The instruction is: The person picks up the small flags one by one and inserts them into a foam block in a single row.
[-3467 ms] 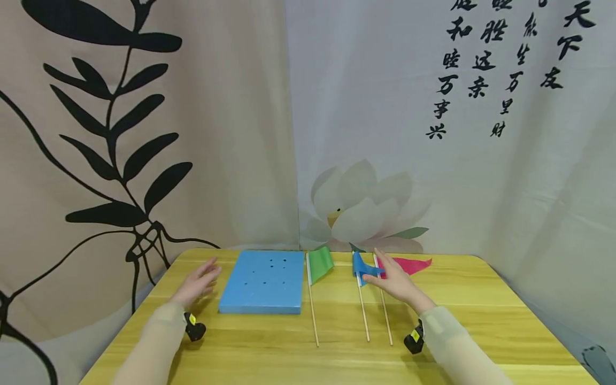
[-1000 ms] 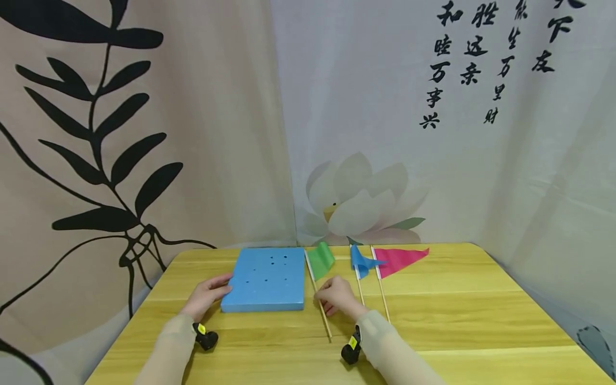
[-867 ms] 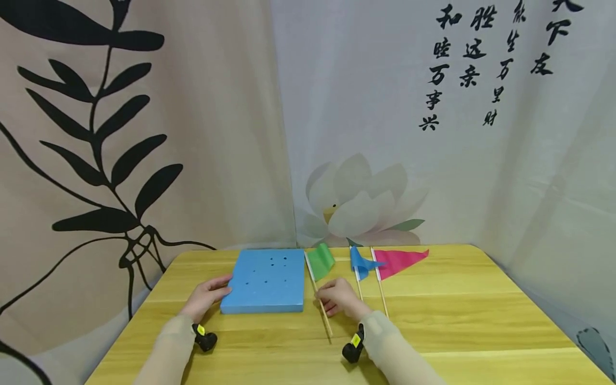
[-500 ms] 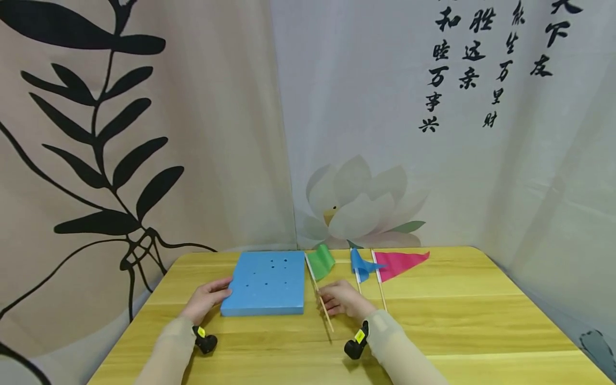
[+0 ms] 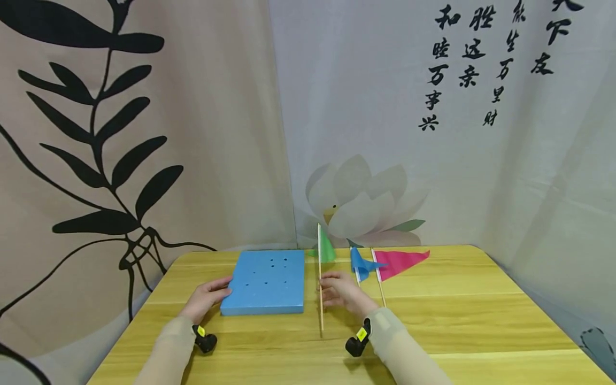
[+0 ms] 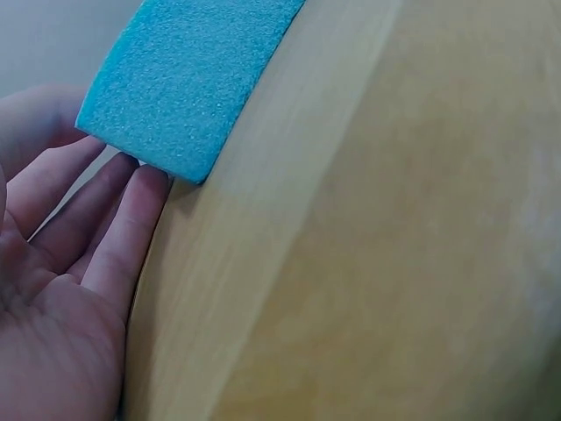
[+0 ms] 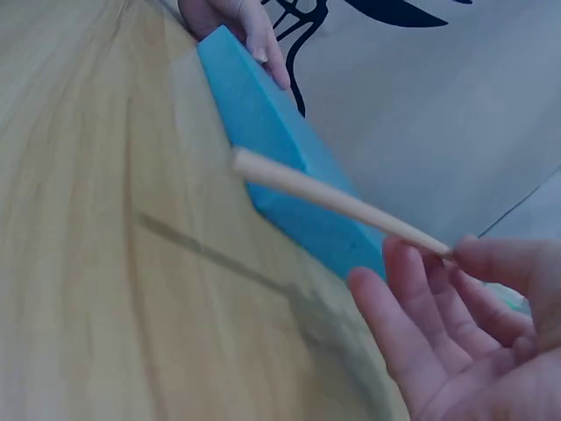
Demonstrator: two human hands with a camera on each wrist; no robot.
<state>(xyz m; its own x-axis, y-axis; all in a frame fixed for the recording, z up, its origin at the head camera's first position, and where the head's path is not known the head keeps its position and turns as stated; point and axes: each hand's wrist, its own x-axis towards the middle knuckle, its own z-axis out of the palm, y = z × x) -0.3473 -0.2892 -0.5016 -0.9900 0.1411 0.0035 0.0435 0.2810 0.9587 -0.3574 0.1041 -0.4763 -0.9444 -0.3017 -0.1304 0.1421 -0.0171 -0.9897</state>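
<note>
A blue foam block (image 5: 267, 297) with several small holes in its top lies on the table. My left hand (image 5: 206, 300) rests against its left side, fingers fairly straight; in the left wrist view the fingertips touch the block's (image 6: 188, 88) edge. Just right of the block, my right hand (image 5: 347, 293) pinches the stick of a green flag (image 5: 327, 250) between thumb and fingers. The stick (image 7: 342, 203) is lifted off the table, its lower end free and its shadow below it. The green cloth is mostly out of sight in the right wrist view.
A blue flag (image 5: 362, 264) and a red pennant (image 5: 399, 264) lie side by side to the right of my right hand, their sticks partly behind it. The wooden table (image 5: 471, 321) ends at a fabric backdrop (image 5: 231, 133) with printed leaves and writing.
My right hand went from above the blue flag to the green flag's stick, took hold of it and raised it, turning it more upright. My left hand came to the block's side.
</note>
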